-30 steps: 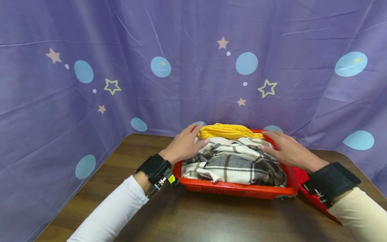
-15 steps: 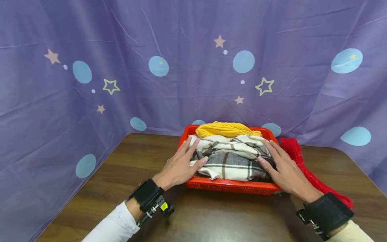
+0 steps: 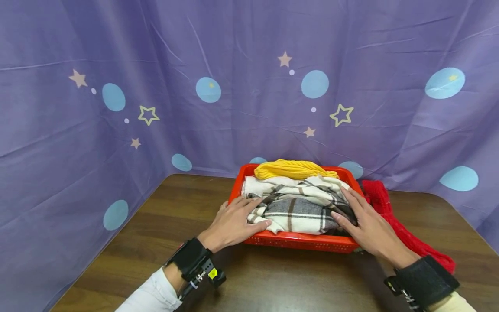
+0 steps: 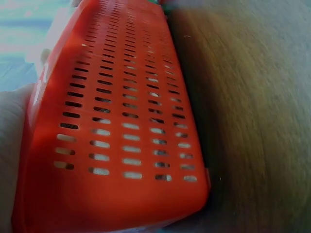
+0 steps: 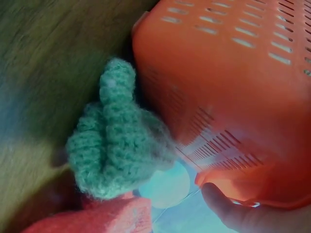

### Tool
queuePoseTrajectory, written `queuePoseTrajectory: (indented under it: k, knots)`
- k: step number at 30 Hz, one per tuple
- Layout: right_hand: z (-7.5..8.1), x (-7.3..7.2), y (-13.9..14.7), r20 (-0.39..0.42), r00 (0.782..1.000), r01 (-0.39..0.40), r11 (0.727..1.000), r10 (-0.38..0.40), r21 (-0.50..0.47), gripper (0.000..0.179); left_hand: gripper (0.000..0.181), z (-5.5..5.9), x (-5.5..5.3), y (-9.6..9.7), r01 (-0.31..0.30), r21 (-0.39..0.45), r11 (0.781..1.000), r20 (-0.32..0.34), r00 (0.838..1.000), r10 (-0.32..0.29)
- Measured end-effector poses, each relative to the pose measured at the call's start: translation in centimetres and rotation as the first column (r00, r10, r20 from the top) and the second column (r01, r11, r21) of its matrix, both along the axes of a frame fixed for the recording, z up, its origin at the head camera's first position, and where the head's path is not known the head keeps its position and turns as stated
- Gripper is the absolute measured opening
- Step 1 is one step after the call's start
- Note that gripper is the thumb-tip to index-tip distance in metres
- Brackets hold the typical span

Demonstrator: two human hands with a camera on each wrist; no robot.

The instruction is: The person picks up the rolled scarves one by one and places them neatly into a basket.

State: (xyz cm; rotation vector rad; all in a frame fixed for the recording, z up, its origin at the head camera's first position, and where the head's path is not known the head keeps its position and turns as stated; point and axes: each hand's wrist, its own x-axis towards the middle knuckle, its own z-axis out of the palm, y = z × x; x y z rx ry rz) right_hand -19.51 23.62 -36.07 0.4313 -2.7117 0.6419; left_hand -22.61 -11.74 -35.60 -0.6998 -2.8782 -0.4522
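A red plastic basket (image 3: pixel 302 242) with slotted walls stands on the wooden table. It holds a crumpled plaid cloth (image 3: pixel 302 212) in white, grey and brown, with a yellow ribbed knit bundle (image 3: pixel 294 169) along the back. My left hand (image 3: pixel 230 223) rests at the left front corner, fingers spread over the rim and the cloth's edge. Over the right side lies my right hand (image 3: pixel 370 227), its fingers straight and reaching toward the cloth. The left wrist view shows the basket's slotted wall (image 4: pixel 121 111). Neither hand is curled around anything.
A long red knitted piece (image 3: pixel 405 229), perhaps a scarf, lies right of the basket. Close against the basket's wall in the right wrist view is a green knitted item (image 5: pixel 119 136). A purple curtain (image 3: pixel 249 86) hangs behind the table (image 3: pixel 187 199).
The basket has come down and shifted left onto the table, uncovering the red knitted piece. Both hands have drawn back nearer the front, the left one sliding from the rear rim to the front corner.
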Motion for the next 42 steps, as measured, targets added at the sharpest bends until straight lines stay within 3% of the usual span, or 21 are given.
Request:
queuePoseTrajectory:
  k: [3, 9, 21, 29, 35, 42]
  knots:
    - [0.0, -0.11, -0.08, -0.003, 1.0, -0.003, 1.0, 0.003, 0.005, 0.08, 0.078, -0.08, 0.06, -0.09, -0.002, 0.011, 1.0, -0.015, 1.0, 0.002]
    - [0.05, 0.09, -0.11, 0.016, 1.0, 0.004, 1.0, -0.004, 0.008, 0.081, 0.083, -0.04, 0.34, -0.08, -0.019, 0.055, 0.998, 0.024, 1.0, 0.018]
    - [0.03, 0.16, -0.22, 0.034, 0.999, 0.015, 1.0, -0.015, 0.006, 0.081, 0.072, 0.03, 0.51, -0.13, -0.012, 0.0, 1.0, -0.017, 1.0, 0.012]
    - [-0.08, 0.39, -0.03, 0.03, 0.999, 0.015, 1.0, -0.015, 0.001, 0.081, 0.081, -0.1, 0.56, -0.01, -0.025, 0.06, 0.998, 0.046, 0.999, 0.022]
    - [-0.21, 0.55, 0.0, 0.019, 1.0, 0.01, 1.0, -0.01, -0.005, 0.08, 0.079, -0.08, 0.58, 0.08, -0.017, 0.038, 0.999, 0.011, 1.0, 0.017]
    - [-0.36, 0.54, -0.02, -0.049, 0.999, -0.008, 1.0, 0.009, 0.001, 0.079, 0.073, -0.28, 0.46, 0.06, -0.006, 0.063, 0.998, -0.013, 1.0, 0.007]
